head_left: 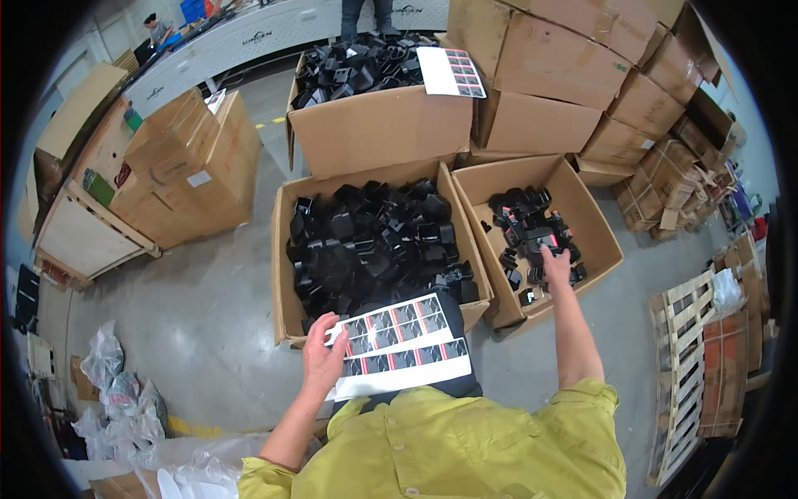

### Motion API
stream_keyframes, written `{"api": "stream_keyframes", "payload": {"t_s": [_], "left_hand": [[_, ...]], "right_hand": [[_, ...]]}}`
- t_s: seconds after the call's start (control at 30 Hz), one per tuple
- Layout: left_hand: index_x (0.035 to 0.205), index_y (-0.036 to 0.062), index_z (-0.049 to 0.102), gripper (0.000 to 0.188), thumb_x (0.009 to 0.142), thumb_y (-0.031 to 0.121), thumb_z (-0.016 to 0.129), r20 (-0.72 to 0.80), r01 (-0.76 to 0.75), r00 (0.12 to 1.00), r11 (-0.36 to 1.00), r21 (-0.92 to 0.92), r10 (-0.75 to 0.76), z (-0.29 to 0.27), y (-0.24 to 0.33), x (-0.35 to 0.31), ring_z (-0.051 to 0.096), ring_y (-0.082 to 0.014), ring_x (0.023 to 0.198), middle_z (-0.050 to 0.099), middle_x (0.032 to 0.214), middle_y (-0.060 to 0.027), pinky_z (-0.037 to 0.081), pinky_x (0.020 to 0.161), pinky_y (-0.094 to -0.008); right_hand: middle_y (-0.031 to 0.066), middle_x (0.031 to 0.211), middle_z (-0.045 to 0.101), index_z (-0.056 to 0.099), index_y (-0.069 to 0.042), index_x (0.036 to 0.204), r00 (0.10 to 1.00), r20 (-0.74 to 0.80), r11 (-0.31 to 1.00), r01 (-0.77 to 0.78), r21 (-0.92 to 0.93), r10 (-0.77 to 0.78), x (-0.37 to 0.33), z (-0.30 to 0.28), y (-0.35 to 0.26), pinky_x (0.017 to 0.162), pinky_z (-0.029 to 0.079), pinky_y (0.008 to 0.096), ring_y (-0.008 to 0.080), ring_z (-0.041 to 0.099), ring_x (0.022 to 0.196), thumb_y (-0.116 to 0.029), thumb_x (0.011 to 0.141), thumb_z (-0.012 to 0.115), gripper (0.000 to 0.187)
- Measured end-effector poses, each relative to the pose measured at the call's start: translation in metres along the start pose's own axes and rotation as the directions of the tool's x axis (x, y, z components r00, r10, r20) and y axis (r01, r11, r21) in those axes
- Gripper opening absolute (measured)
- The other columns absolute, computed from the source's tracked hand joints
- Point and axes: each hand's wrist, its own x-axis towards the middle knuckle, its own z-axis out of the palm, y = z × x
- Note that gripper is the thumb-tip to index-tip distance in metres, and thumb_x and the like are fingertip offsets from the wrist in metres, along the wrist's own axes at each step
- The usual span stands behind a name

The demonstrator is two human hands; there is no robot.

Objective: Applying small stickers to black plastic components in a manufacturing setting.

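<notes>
From where I stand, the right hand [555, 262] is down inside the right box [594, 224], its arm crossing the near edge. It is partly closed on a black part [537, 240] with a red patch, the thumb on top and the other fingers mostly hidden. That part sits right of the box's middle, among loose parts [519, 204] that spread from near the back edge towards the near left corner.

The left hand [324, 353] is half curled at the left end of the upper sheet [399, 326]; I can't tell if it pinches the paper. The lower sheet [407, 361] lies overlapped beneath, both on the lap by the near edge of the left box [281, 249], which is heaped with black parts [378, 237].

To do this well, I'd lower the part gently, keep its red face from scraping its neighbours, and let go only once it rests steadily. The left hand should hold the sheets flat, fingertips off the labels.
</notes>
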Motion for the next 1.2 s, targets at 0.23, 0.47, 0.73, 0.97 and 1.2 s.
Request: {"api": "stream_keyframes", "payload": {"t_s": [0.23, 0.47, 0.73, 0.97, 1.2], "left_hand": [[0.102, 0.0014, 0.053, 0.029, 0.075, 0.012, 0.059, 0.005, 0.047, 0.999, 0.986, 0.158, -0.048, -0.023, -0.003, -0.012, 0.051, -0.0259, 0.099, 0.049, 0.117, -0.0153, 0.043, 0.082, -0.0314], [0.102, 0.0022, 0.055, 0.030, 0.076, 0.017, 0.059, 0.051, 0.075, 0.995, 0.965, 0.252, -0.091, -0.026, 0.000, -0.013, 0.046, -0.0307, 0.110, 0.047, 0.120, -0.0164, 0.038, 0.089, -0.0363], [0.101, 0.0030, 0.055, 0.029, 0.075, 0.016, 0.061, 0.037, 0.114, 0.991, 0.963, 0.245, -0.127, -0.032, -0.008, -0.021, 0.046, -0.0289, 0.110, 0.048, 0.119, -0.0143, 0.039, 0.090, -0.0341], [0.101, 0.0027, 0.055, 0.030, 0.075, 0.015, 0.062, 0.025, 0.043, 0.998, 0.945, 0.323, -0.054, -0.043, -0.019, -0.021, 0.049, -0.0266, 0.105, 0.050, 0.115, -0.0128, 0.043, 0.083, -0.0315], [0.107, 0.0008, 0.052, 0.042, 0.072, 0.016, 0.069, 0.179, 0.411, 0.899, 0.911, -0.033, -0.399, -0.044, -0.019, -0.023, 0.055, -0.0096, 0.080, 0.057, 0.098, -0.0070, 0.046, 0.068, -0.0233]], "right_hand": [[0.0069, 0.079, 0.063, 0.061, 0.000, 0.089, 0.659, 0.608, 0.897, 0.320, 0.306, -0.442, -0.144, -0.008, -0.109, 0.064, 0.046, 0.0245, 0.0122, 0.058, 0.070, -0.011, 0.075, 0.062, 0.018], [0.0103, 0.083, 0.056, 0.058, -0.006, 0.091, -0.004, 0.717, 0.495, 0.722, 0.484, -0.697, -0.269, -0.004, -0.134, 0.071, 0.045, 0.0364, 0.0274, 0.055, 0.083, -0.016, 0.066, 0.069, 0.029], [0.0121, 0.089, 0.058, 0.057, -0.002, 0.096, 0.102, 0.867, 0.768, 0.521, 0.372, -0.489, -0.278, 0.018, -0.115, 0.072, 0.045, 0.0347, 0.0280, 0.056, 0.084, -0.014, 0.064, 0.071, 0.037], [0.0080, 0.072, 0.056, 0.063, -0.002, 0.085, 0.119, 0.838, 0.809, 0.362, 0.463, -0.533, -0.265, 0.020, -0.114, 0.060, 0.045, 0.0276, 0.0189, 0.056, 0.066, -0.009, 0.072, 0.066, 0.015], [0.0044, 0.076, 0.062, 0.064, 0.000, 0.085, 0.113, 0.955, 0.958, 0.115, 0.261, -0.274, -0.261, 0.014, -0.115, 0.062, 0.045, 0.0218, 0.0071, 0.055, 0.067, -0.008, 0.078, 0.061, 0.011]]}}
